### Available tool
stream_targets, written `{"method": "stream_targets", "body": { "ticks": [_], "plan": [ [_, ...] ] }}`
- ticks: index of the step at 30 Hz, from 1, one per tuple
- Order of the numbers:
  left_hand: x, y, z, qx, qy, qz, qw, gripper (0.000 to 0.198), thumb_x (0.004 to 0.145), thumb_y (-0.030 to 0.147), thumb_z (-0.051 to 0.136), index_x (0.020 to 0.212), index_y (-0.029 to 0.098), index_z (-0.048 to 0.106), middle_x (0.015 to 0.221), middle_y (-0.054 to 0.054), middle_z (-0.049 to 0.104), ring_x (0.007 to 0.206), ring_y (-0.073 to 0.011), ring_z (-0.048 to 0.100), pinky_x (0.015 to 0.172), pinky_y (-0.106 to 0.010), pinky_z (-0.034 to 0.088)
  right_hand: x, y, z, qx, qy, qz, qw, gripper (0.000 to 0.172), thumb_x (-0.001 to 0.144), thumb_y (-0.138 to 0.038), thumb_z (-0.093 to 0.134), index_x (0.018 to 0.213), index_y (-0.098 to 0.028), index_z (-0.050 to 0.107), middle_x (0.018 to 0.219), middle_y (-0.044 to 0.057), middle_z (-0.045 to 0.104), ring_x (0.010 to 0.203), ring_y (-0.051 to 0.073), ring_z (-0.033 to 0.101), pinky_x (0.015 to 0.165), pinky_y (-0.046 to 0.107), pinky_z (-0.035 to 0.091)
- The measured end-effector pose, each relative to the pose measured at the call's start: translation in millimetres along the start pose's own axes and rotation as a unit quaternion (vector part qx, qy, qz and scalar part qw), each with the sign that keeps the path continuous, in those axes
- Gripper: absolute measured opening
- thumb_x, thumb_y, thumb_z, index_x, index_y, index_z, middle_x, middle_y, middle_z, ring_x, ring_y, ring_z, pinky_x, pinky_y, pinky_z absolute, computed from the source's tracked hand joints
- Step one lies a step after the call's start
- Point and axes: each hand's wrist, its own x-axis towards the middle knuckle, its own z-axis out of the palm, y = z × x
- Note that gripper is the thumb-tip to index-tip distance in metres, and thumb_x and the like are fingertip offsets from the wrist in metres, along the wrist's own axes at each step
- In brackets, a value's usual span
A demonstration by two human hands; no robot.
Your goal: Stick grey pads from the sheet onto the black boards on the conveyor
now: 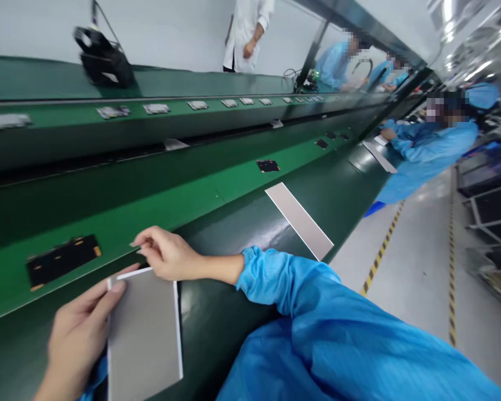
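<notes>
Indoors, our dark green desk (215,326) carried two pale grey strips (299,220); our left hand (77,334) clamped one grey rectangular panel (146,328), right hand (169,257) pinched together.

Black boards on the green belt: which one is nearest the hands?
The black board at near left, just beyond the gray sheet in the left hand; the others lie farther down the belt.

I see a flat grey rectangular sheet with thin white edges (144,331), lying on the dark green table (217,317), my left hand (77,334) gripping its left edge
</notes>
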Motion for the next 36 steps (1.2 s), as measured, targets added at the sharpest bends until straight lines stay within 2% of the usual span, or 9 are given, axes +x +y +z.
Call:
{"method": "stream_targets", "body": {
  "ticks": [2, 4, 7, 11, 16, 20, 22, 28, 36],
  "plan": [
    [0, 4, -2.1, -0.057, 0.011, -0.045, 0.997, 0.068, 0.05, 0.087, 0.088, 0.09, 0.032, 0.09, 0.075, 0.004, 0.08, 0.087, -0.0324, 0.073, 0.073, -0.036, 0.063, -2, 1, 1, -0.012, 0.007, 0.002, 1.0, 0.014, 0.102, -0.019, 0.056, 0.115, -0.019, 0.054, 0.102, 0.003, 0.063, 0.094, 0.015, 0.064, 0.086, 0.025, 0.053],
    [-1, 9, -3.9, -0.094, -0.018, -0.055, 0.994, 0.069, 0.046, 0.08, 0.095, 0.091, 0.027, 0.09, 0.077, 0.001, 0.081, 0.088, -0.0323, 0.072, 0.074, -0.034, 0.062, -2, 3, 1, -0.022, 0.011, 0.002, 1.0, 0.012, 0.102, -0.019, 0.054, 0.115, -0.019, 0.054, 0.107, 0.006, 0.065, 0.099, 0.016, 0.065, 0.089, 0.026, 0.053],
    [-4, 11, -3.1, -0.118, -0.066, -0.025, 0.991, 0.069, 0.062, 0.078, 0.092, 0.101, 0.022, 0.089, 0.091, -0.004, 0.084, 0.092, -0.0311, 0.073, 0.077, -0.031, 0.058, -3, 7, 1, -0.023, 0.024, -0.01, 0.999, 0.011, 0.103, -0.021, 0.05, 0.114, -0.019, 0.054, 0.111, 0.008, 0.066, 0.103, 0.018, 0.065, 0.093, 0.029, 0.054],
    [-11, 8, 3.5, -0.144, -0.074, 0.02, 0.987, 0.076, 0.072, 0.084, 0.082, 0.105, 0.016, 0.089, 0.102, -0.013, 0.084, 0.093, -0.0316, 0.073, 0.081, -0.033, 0.057, -11, 6, 2, -0.005, 0.052, -0.029, 0.998, 0.014, 0.104, -0.026, 0.047, 0.112, -0.02, 0.055, 0.109, 0.01, 0.067, 0.104, 0.02, 0.066, 0.094, 0.034, 0.054],
    [-15, 6, 9.9, -0.192, -0.088, 0.053, 0.976, 0.07, 0.081, 0.078, 0.078, 0.106, 0.013, 0.088, 0.1, -0.013, 0.084, 0.088, -0.0283, 0.073, 0.081, -0.034, 0.058, -15, 5, -5, 0.033, 0.07, -0.003, 0.997, 0.015, 0.103, -0.032, 0.053, 0.113, -0.022, 0.056, 0.093, 0.004, 0.064, 0.077, 0.017, 0.059, 0.073, 0.031, 0.049],
    [-17, 4, 12.0, -0.222, -0.12, 0.082, 0.964, 0.061, 0.088, 0.07, 0.077, 0.101, 0.011, 0.088, 0.092, -0.012, 0.083, 0.078, -0.0227, 0.07, 0.073, -0.029, 0.053, 12, 4, -14, 0.085, 0.089, 0.003, 0.992, 0.023, 0.098, -0.04, 0.061, 0.112, -0.023, 0.055, 0.087, 0.002, 0.058, 0.073, 0.017, 0.054, 0.066, 0.03, 0.045],
    [-18, 2, 12.1, -0.231, -0.144, 0.094, 0.958, 0.058, 0.089, 0.066, 0.077, 0.096, 0.01, 0.087, 0.086, -0.012, 0.081, 0.073, -0.0203, 0.067, 0.068, -0.027, 0.049, 34, 0, -12, 0.091, 0.045, 0.013, 0.995, 0.026, 0.094, -0.041, 0.064, 0.111, -0.023, 0.054, 0.088, 0.002, 0.06, 0.072, 0.016, 0.054, 0.065, 0.029, 0.045],
    [-16, -2, 12.7, -0.256, -0.173, 0.103, 0.945, 0.053, 0.087, 0.062, 0.079, 0.093, 0.009, 0.088, 0.082, -0.012, 0.079, 0.069, -0.0195, 0.065, 0.064, -0.026, 0.045, 86, -8, 22, -0.007, -0.229, 0.01, 0.973, 0.026, 0.09, -0.02, 0.058, 0.116, -0.021, 0.055, 0.081, -0.003, 0.066, 0.061, 0.01, 0.05, 0.063, 0.025, 0.04],
    [-15, -6, 16.3, -0.271, -0.176, 0.113, 0.939, 0.05, 0.088, 0.058, 0.078, 0.099, 0.01, 0.088, 0.08, -0.01, 0.078, 0.067, -0.0189, 0.064, 0.061, -0.026, 0.045, 90, 0, 27, -0.123, -0.246, -0.019, 0.961, 0.031, 0.09, -0.01, 0.053, 0.12, -0.018, 0.054, 0.085, -0.002, 0.072, 0.066, 0.012, 0.056, 0.067, 0.026, 0.04]
  ]
}}
